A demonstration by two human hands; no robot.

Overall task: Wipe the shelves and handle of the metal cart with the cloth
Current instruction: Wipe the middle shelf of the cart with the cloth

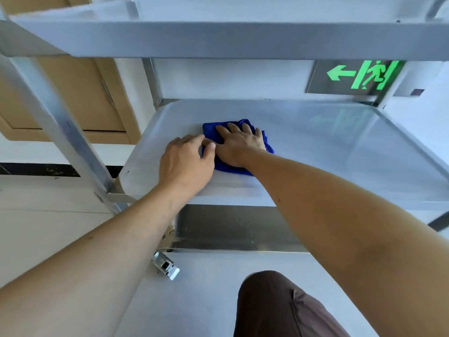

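Observation:
A blue cloth (211, 128) lies folded on the middle shelf (328, 147) of the metal cart, left of the shelf's centre. My right hand (239, 144) presses flat on the cloth, fingers spread and pointing to the far side. My left hand (187, 161) rests beside it on the left, its fingertips touching the cloth's left edge and its palm on the bare shelf. The cart's top shelf (218, 40) spans overhead. The bottom shelf (233, 229) shows below the middle one. The cart's handle is not in view.
A slanted cart post (60, 132) runs down the left side, with a caster (165, 265) below it. A green exit sign (359, 75) sits on the wall behind. A wooden door (80, 98) stands at the left. My knee (279, 305) is at the bottom.

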